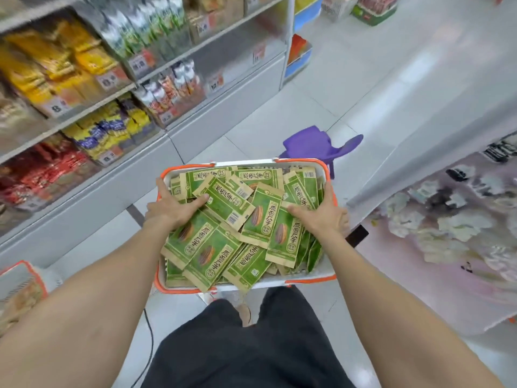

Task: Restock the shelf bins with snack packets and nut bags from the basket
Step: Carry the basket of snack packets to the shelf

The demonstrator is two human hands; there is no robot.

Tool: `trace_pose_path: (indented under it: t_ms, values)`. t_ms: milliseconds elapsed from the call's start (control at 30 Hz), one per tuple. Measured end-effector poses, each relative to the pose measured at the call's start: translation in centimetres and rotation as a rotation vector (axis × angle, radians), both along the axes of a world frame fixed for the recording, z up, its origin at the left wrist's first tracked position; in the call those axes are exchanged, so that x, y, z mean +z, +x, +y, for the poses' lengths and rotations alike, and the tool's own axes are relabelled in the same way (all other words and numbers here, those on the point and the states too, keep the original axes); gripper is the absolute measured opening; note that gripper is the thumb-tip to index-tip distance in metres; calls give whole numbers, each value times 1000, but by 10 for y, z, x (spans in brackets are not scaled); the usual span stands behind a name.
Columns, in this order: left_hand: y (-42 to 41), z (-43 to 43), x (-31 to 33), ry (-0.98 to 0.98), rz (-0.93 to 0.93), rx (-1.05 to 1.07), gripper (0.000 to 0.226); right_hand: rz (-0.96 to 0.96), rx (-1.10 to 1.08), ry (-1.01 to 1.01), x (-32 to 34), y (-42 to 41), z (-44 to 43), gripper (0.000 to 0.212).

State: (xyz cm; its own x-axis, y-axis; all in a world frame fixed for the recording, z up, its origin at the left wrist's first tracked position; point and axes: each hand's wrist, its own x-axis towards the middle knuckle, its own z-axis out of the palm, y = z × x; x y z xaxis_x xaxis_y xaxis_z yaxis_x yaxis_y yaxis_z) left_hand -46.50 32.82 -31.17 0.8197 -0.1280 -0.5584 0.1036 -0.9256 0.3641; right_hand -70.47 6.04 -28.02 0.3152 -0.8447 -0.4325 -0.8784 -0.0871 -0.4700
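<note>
A white basket with an orange rim (279, 163) is held in front of me above the floor. It is heaped with green and tan nut bags (232, 208). My left hand (170, 210) grips the basket's left side, its thumb lying across the bags. On the opposite side my right hand (321, 215) grips the basket the same way, thumb on the bags and fingers over the rim. The shelf bins (92, 135) on the left hold yellow, red, blue and white snack packets. A clear bin (240, 60) further along looks bare.
A purple plastic stool (316, 144) stands on the tiled floor just beyond the basket. Another orange-rimmed basket (19, 281) sits at the lower left. A low display (447, 233) with pale packets lines the right side. An aisle runs between them.
</note>
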Motion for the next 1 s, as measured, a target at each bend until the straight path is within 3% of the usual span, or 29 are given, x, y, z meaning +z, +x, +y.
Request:
trace_pose_path:
  t_ms: [100,267,633,800,1000]
  values:
    - [60,-39,4,19,-15,68,152,-33,58,14,-4,72,-50,126]
    - [145,-122,17,24,-33,148,144,-10,152,-28,-8,197,-146,124]
    - [309,-290,-36,16,11,395,154,10,402,-25,-48,426,-355,119]
    - [351,-343,-81,3,-20,486,146,39,480,-60,-102,493,-408,123]
    - [396,-381,-192,73,-2,515,141,94,504,-53,-213,548,-442,124]
